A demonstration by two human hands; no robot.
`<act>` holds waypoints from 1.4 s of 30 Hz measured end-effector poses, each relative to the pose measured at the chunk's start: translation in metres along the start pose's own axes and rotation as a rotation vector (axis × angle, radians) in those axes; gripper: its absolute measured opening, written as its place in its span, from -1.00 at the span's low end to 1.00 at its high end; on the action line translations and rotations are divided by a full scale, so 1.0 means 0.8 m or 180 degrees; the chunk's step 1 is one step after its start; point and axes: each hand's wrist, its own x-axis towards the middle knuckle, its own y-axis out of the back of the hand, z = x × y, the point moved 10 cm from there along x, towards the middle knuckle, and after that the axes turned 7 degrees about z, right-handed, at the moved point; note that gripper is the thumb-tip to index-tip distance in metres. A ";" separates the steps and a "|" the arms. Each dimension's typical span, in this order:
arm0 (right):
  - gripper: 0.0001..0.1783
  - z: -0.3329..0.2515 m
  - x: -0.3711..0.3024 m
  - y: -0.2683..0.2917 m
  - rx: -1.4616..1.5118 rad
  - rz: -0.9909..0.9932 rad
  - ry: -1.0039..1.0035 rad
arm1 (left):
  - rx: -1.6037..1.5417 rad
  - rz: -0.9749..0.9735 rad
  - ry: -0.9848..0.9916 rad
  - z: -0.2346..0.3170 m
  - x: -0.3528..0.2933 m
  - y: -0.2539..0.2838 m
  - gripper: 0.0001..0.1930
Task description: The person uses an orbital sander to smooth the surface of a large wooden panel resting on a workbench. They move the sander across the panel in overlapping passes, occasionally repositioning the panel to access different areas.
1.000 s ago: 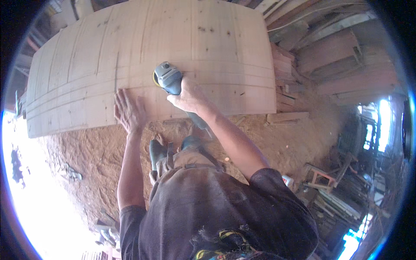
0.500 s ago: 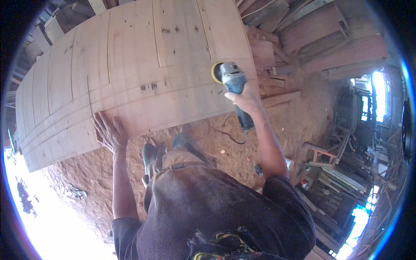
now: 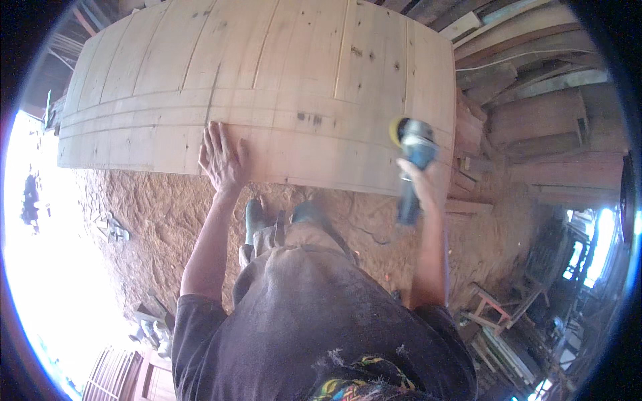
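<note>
A wide pale panel of joined wooden boards (image 3: pixel 301 147) lies in front of me, with long grooves, knots and dark marks. My left hand (image 3: pixel 225 159) lies flat on it near its front edge, fingers stretched out, holding nothing. My right hand (image 3: pixel 420 180) is wrapped round the body of an angle grinder (image 3: pixel 420 148), grey and blue with a dark rear handle. Its yellow-rimmed disc (image 3: pixel 399 131) is over the panel near the right end. Motion blurs the tool, and I cannot tell whether the disc touches the wood.
Sandy ground (image 3: pixel 154 214) lies below the panel's front edge, with a dark cord (image 3: pixel 371 234) on it. Timber planks (image 3: pixel 542 127) are stacked at the right. A small wooden frame (image 3: pixel 491 311) stands at the lower right among more lumber. Strong light washes out the left side.
The view has turned, so the panel and both hands appear farther right. My left hand keeps its place on the panel. The grinder stays near the right end, now more blurred.
</note>
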 end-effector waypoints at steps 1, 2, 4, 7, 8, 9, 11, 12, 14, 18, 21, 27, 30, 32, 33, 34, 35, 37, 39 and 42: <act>-0.56 -0.029 -0.003 -0.050 0.0160 -0.0236 0.0202 | -0.0069 0.0026 0.0003 0.001 0.000 0.001 -0.27; -0.55 -0.067 -0.008 -0.095 0.0443 -0.0581 0.0575 | 0.0057 -0.0161 -0.0004 0.005 -0.001 -0.008 -0.26; -0.53 -0.114 -0.010 -0.156 -0.0225 -0.0664 0.0726 | 0.0069 -0.0155 -0.0025 0.006 -0.001 -0.007 -0.26; -0.56 -0.187 -0.024 -0.264 0.0195 -0.0912 0.0866 | -0.0208 -0.0081 0.0216 -0.001 0.000 0.000 -0.26; -0.59 -0.207 -0.027 -0.269 0.0168 -0.1021 0.1220 | -0.0320 -0.0044 0.0194 0.003 0.001 -0.001 -0.25; -0.61 -0.213 -0.022 -0.259 -0.0008 -0.1012 0.1347 | -0.0347 0.0078 0.0149 0.005 0.001 0.004 -0.24; -0.49 -0.195 -0.016 -0.239 -0.0302 -0.1271 0.1119 | -0.0470 0.0088 0.0155 0.006 0.000 0.003 -0.23; -0.49 -0.184 -0.010 -0.219 -0.0428 -0.1134 0.1025 | -0.0507 0.0083 0.0186 0.005 0.000 0.003 -0.24; -0.49 -0.165 -0.002 -0.175 -0.0363 -0.0815 0.0917 | -0.0555 0.0029 0.0233 0.004 -0.001 0.004 -0.24; -0.36 -0.124 0.015 -0.076 -0.1453 -0.0187 0.0462 | -0.0541 -0.0038 0.0220 0.005 0.003 0.008 -0.26; -0.30 -0.108 0.029 -0.029 -0.1384 -0.0030 0.1026 | -0.0481 -0.0004 0.0183 0.007 0.004 0.012 -0.26; -0.27 0.039 0.082 0.055 -0.0467 -0.0004 -0.0078 | -0.0374 0.0008 0.0145 0.010 0.001 0.019 -0.27; -0.41 0.059 0.072 0.083 -0.0145 0.0216 0.0184 | -0.0289 -0.0043 0.0115 0.009 0.002 0.016 -0.26; -0.52 0.069 0.058 0.103 0.0402 0.0379 0.0199 | -0.0238 -0.0117 0.0133 0.005 0.004 0.009 -0.25; -0.57 0.084 0.045 0.113 0.0703 0.0434 -0.0009 | -0.0253 -0.0125 0.0151 0.003 0.003 0.006 -0.25; -0.62 0.101 0.034 0.121 0.0997 0.0490 -0.0247 | -0.0256 -0.0155 0.0159 0.002 0.003 0.001 -0.25; -0.65 0.115 0.024 0.127 0.1233 0.0549 -0.0410 | -0.0276 -0.0099 0.0104 0.002 0.002 0.000 -0.25; -0.69 0.145 0.004 0.140 0.1746 0.0689 -0.0749 | -0.0172 -0.0266 0.0129 -0.003 0.002 -0.011 -0.25; -0.66 0.163 -0.009 0.150 0.2095 0.0806 -0.0729 | -0.0116 -0.0392 0.0128 -0.004 0.006 -0.017 -0.25; -0.61 0.191 -0.035 0.167 0.2523 0.0879 -0.0681 | -0.0112 -0.0616 0.0447 0.004 0.011 -0.019 -0.26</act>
